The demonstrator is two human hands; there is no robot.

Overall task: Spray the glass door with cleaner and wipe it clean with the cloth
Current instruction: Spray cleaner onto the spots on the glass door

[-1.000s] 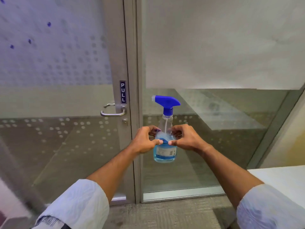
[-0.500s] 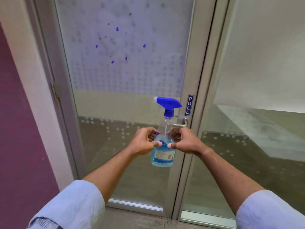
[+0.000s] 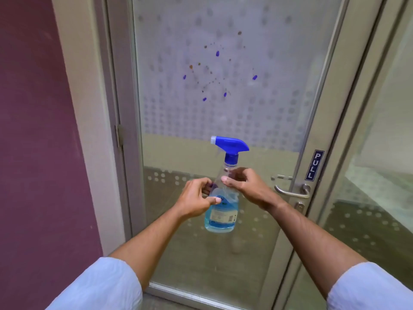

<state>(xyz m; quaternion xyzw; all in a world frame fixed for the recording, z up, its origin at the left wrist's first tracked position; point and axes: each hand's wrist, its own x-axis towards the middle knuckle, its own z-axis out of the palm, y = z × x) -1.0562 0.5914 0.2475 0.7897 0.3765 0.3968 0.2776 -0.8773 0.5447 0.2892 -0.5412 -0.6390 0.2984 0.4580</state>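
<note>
A clear spray bottle (image 3: 221, 217) with blue liquid and a blue trigger head stands upright in front of the glass door (image 3: 223, 113). My left hand (image 3: 196, 201) grips the bottle's body from the left. My right hand (image 3: 248, 186) grips its neck from the right, higher up. The nozzle points left. Blue and brown spots (image 3: 214, 74) mark the frosted, dotted upper part of the glass. No cloth is in view.
A metal lever handle (image 3: 290, 190) and a blue PULL sticker (image 3: 314, 165) sit on the door's right frame. A fixed glass panel (image 3: 380, 153) is to the right, a maroon wall (image 3: 38, 130) to the left. The hinge (image 3: 119, 136) is on the left frame.
My view has swung left, bringing the spotted door pane to the centre. My right hand has shifted up from the bottle's body to its neck. My left hand keeps its hold.
</note>
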